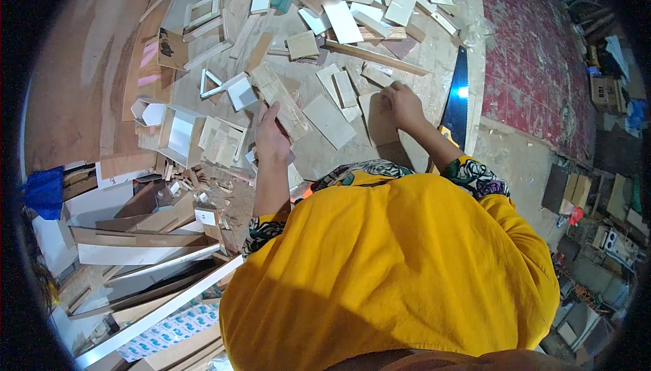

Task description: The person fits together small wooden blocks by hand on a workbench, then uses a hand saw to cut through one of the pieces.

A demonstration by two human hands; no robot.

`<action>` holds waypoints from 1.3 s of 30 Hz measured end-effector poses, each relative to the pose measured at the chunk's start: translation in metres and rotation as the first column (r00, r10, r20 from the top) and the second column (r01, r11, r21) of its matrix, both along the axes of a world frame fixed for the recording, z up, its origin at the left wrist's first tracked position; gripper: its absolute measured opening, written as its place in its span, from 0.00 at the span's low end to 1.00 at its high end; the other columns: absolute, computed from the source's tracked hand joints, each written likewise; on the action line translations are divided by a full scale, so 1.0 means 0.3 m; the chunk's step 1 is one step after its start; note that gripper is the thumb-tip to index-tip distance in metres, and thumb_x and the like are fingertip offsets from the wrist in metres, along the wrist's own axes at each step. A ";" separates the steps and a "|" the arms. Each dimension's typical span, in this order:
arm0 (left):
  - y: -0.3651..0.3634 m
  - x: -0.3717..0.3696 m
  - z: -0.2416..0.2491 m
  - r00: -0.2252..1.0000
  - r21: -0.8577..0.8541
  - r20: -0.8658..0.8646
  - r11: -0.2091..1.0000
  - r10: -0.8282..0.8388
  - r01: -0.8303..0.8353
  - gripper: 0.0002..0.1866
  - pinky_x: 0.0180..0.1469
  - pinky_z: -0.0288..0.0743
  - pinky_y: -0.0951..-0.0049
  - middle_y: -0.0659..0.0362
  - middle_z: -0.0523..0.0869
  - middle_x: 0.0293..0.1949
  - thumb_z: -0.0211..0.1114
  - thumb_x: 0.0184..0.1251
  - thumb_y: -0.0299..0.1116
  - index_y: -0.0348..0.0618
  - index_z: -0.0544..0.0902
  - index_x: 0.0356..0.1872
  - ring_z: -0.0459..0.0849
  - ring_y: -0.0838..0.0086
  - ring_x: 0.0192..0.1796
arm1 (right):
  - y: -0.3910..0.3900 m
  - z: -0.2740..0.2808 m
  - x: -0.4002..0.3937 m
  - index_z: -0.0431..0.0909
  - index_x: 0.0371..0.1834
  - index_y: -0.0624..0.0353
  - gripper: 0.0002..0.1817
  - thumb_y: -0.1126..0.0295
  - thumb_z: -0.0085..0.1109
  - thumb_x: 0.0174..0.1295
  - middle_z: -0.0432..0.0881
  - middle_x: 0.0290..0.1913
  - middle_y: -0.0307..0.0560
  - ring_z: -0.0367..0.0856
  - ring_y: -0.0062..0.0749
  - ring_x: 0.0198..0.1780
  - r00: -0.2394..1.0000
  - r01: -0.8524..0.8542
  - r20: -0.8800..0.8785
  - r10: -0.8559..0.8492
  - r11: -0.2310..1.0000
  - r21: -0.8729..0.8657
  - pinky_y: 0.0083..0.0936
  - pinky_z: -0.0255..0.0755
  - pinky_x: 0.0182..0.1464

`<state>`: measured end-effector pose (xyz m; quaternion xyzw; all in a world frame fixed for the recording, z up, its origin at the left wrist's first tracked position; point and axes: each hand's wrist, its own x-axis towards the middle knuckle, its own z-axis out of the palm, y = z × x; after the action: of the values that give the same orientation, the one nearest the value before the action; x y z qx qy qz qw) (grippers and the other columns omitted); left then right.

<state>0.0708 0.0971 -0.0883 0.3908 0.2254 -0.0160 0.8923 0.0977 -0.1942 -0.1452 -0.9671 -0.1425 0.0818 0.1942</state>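
Note:
My left hand (pixel 272 135) grips the lower part of a long pale wooden board (pixel 281 102), which tilts up to the left over the worktable. To the right, my right hand (pixel 401 104) has its fingers bent together at the upper edge of a brownish board (pixel 378 121); whether it pinches anything is too small to tell. A small wood strip (pixel 377 75) lies just beyond those fingers. Between my hands are a flat pale panel (pixel 329 121) and a narrow block (pixel 345 89) resting on another piece.
A handsaw (pixel 457 100) lies along the table's right side. White-faced offcuts (pixel 342 22) are scattered at the far side. An open box (pixel 181 135) and a small white box (pixel 241 91) stand to the left. Long scrap boards (pixel 146 254) pile up at lower left.

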 end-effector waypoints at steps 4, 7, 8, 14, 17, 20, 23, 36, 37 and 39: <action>-0.008 -0.021 0.014 0.999 0.037 0.019 0.999 -0.040 0.039 0.25 0.51 0.73 0.64 0.48 0.77 0.51 0.52 0.64 0.27 0.39 0.61 0.63 0.79 0.62 0.47 | 0.061 0.073 0.003 0.77 0.46 0.53 0.25 0.56 0.68 0.44 0.76 0.43 0.49 0.75 0.46 0.47 0.997 0.077 0.017 -0.075 0.993 -0.086 0.36 0.74 0.47; -0.018 -0.045 0.040 0.997 0.032 0.052 0.998 -0.053 0.051 0.24 0.50 0.73 0.64 0.46 0.77 0.52 0.50 0.65 0.28 0.38 0.61 0.63 0.79 0.62 0.48 | 0.069 0.076 -0.007 0.77 0.46 0.53 0.28 0.53 0.70 0.40 0.77 0.43 0.49 0.74 0.45 0.50 0.998 0.057 0.016 -0.055 0.985 -0.164 0.35 0.73 0.49; -0.014 -0.053 0.039 0.997 0.033 0.056 0.998 -0.050 0.048 0.24 0.50 0.73 0.64 0.46 0.77 0.52 0.50 0.65 0.28 0.38 0.61 0.63 0.79 0.62 0.48 | 0.069 0.067 -0.002 0.77 0.47 0.53 0.30 0.53 0.71 0.38 0.78 0.43 0.49 0.73 0.44 0.51 0.999 0.030 -0.006 -0.032 0.981 -0.194 0.36 0.73 0.50; 0.008 -0.100 0.023 0.990 0.081 0.076 0.990 -0.120 0.114 0.26 0.54 0.72 0.64 0.49 0.75 0.53 0.52 0.63 0.30 0.37 0.61 0.63 0.78 0.59 0.51 | -0.027 -0.020 0.039 0.75 0.48 0.56 0.25 0.59 0.67 0.46 0.79 0.41 0.44 0.77 0.37 0.44 0.991 0.109 -0.087 -0.102 0.990 0.085 0.33 0.73 0.47; -0.005 -0.109 0.025 0.978 0.063 0.169 0.992 -0.123 0.114 0.27 0.55 0.72 0.63 0.49 0.75 0.54 0.51 0.62 0.29 0.38 0.61 0.64 0.78 0.59 0.52 | -0.035 0.080 0.049 0.75 0.45 0.55 0.16 0.66 0.63 0.53 0.78 0.36 0.37 0.77 0.28 0.38 0.845 0.361 -0.532 -0.061 0.799 0.481 0.24 0.73 0.43; -0.040 -0.106 0.058 0.964 0.048 0.181 0.981 -0.196 0.190 0.28 0.56 0.71 0.62 0.48 0.73 0.57 0.50 0.61 0.28 0.37 0.59 0.64 0.77 0.59 0.53 | 0.025 0.201 0.037 0.74 0.43 0.53 0.11 0.71 0.59 0.57 0.76 0.33 0.34 0.76 0.20 0.34 0.742 0.561 -0.669 0.044 0.505 0.656 0.18 0.71 0.40; -0.093 -0.101 0.126 0.963 0.000 0.163 0.976 -0.214 0.217 0.31 0.60 0.66 0.62 0.48 0.71 0.59 0.49 0.58 0.26 0.40 0.56 0.65 0.74 0.59 0.58 | 0.085 0.299 0.025 0.73 0.42 0.54 0.10 0.72 0.59 0.57 0.77 0.35 0.36 0.77 0.21 0.34 0.704 0.630 -0.696 0.144 0.326 0.705 0.20 0.73 0.41; -0.180 -0.150 0.274 0.898 -0.156 0.410 0.958 -0.157 0.239 0.34 0.66 0.59 0.60 0.51 0.63 0.64 0.50 0.58 0.27 0.42 0.52 0.68 0.64 0.61 0.65 | 0.155 0.415 -0.076 0.71 0.40 0.52 0.12 0.72 0.64 0.55 0.78 0.37 0.38 0.78 0.24 0.36 0.729 0.662 -0.668 0.148 0.095 0.744 0.20 0.74 0.41; -0.182 -0.153 0.275 0.870 -0.096 0.455 0.960 -0.192 0.262 0.36 0.67 0.59 0.60 0.50 0.62 0.64 0.51 0.56 0.25 0.42 0.50 0.68 0.64 0.60 0.65 | 0.151 0.414 -0.083 0.71 0.40 0.52 0.13 0.72 0.64 0.55 0.78 0.37 0.38 0.79 0.24 0.36 0.734 0.657 -0.659 0.161 0.075 0.750 0.20 0.74 0.41; -0.187 -0.151 0.272 0.872 -0.081 0.451 0.964 -0.192 0.255 0.38 0.67 0.59 0.60 0.50 0.62 0.64 0.52 0.54 0.22 0.42 0.49 0.68 0.64 0.60 0.65 | 0.143 0.417 -0.093 0.71 0.40 0.52 0.13 0.72 0.64 0.55 0.78 0.37 0.39 0.79 0.25 0.36 0.742 0.651 -0.648 0.172 0.051 0.758 0.21 0.75 0.42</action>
<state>0.0255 0.0411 -0.0068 0.3453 -0.0300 -0.0462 0.9369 0.0698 -0.1513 -0.0200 -0.5056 0.0888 0.2231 0.8287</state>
